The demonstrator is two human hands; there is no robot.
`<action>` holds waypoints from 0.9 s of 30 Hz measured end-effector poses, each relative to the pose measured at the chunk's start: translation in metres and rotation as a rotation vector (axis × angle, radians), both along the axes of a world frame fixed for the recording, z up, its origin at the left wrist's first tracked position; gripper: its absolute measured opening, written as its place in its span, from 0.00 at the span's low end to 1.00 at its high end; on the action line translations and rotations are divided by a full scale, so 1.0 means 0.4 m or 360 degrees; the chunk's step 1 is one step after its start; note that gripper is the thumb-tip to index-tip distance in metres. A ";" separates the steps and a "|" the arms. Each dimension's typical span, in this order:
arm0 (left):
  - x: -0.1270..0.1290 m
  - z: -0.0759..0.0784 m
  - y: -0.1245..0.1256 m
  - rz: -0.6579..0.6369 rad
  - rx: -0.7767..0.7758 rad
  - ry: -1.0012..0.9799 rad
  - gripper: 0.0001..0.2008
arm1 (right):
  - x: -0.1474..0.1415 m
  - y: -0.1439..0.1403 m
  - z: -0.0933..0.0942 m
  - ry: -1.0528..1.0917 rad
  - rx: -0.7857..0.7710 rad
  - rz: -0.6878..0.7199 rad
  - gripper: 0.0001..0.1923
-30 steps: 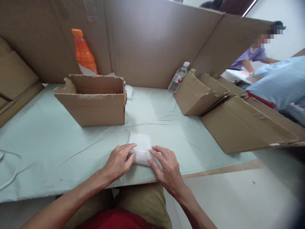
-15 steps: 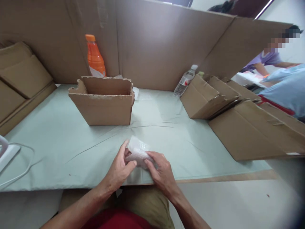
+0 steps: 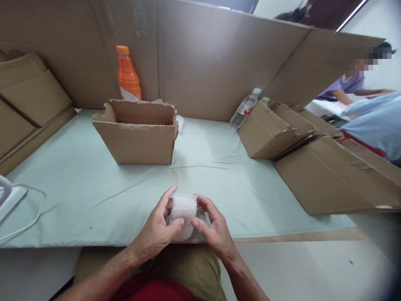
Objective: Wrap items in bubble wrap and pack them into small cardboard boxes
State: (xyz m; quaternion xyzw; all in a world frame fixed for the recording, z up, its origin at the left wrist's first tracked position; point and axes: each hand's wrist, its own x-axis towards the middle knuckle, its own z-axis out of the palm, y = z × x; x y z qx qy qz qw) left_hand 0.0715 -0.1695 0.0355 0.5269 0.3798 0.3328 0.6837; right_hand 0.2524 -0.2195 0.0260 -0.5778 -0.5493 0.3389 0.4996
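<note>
A small translucent bundle that looks like bubble wrap is held between my hands near the table's front edge. My left hand has its thumb across the front of the bundle and its fingers behind the left side. On the other side, my right hand touches the bundle's right edge with thumb and fingertips, curled round it. Whether anything is wrapped inside cannot be seen. Beyond my hands stands an open cardboard box on the pale green table cover.
An orange bottle stands behind the box; a clear water bottle leans at the right. Cardboard boxes line the right side, folded cardboard the left. A white cable lies at left. Another person sits beyond the cardboard wall.
The bundle has turned from slanted to more upright and come slightly closer to me. My right hand's fingers have shifted to its right edge.
</note>
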 end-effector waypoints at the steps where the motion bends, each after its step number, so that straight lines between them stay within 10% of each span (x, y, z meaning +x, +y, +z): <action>1: 0.000 -0.006 -0.002 -0.0029 0.0024 0.0030 0.41 | 0.000 0.006 0.003 0.0047 -0.0019 0.0062 0.23; 11: -0.014 -0.030 0.002 -0.0175 0.0016 0.0010 0.37 | -0.011 0.034 0.010 0.0533 -0.0213 0.0080 0.17; 16: -0.043 -0.017 0.026 -0.0207 0.0456 0.0506 0.37 | 0.025 0.054 0.041 0.0316 -0.0411 0.0381 0.29; 20: -0.082 0.009 0.070 -0.0420 0.0805 0.0683 0.38 | 0.022 0.081 0.062 0.0078 -0.0486 0.0501 0.13; 27: -0.188 0.188 0.324 0.0817 0.2291 0.1011 0.31 | 0.047 0.128 0.096 -0.0032 -0.0374 0.0307 0.18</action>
